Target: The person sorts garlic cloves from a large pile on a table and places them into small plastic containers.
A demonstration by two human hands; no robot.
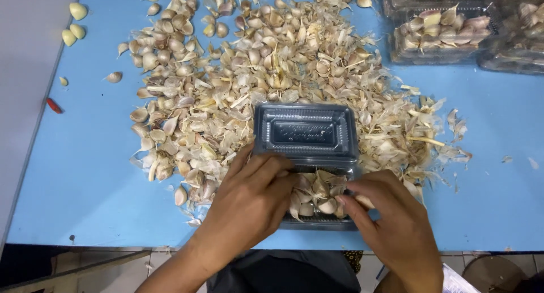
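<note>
A clear plastic clamshell box (306, 131) lies open near the table's front edge, its lid tipped back toward the garlic pile. The lower tray (317, 220) holds several unpeeled garlic cloves (316, 194). My left hand (252, 199) rests on the tray's left side, fingers reaching over the cloves. On the tray's right edge sits my right hand (388, 213), fingertips touching the cloves; a clove seems pinched there, but it is partly hidden.
A wide heap of garlic cloves and papery skins (249, 72) covers the blue table (73, 168). Filled clear boxes (442, 29) stand at the back right. A few peeled cloves (73, 24) and a small red thing (54, 105) lie on the grey strip at left.
</note>
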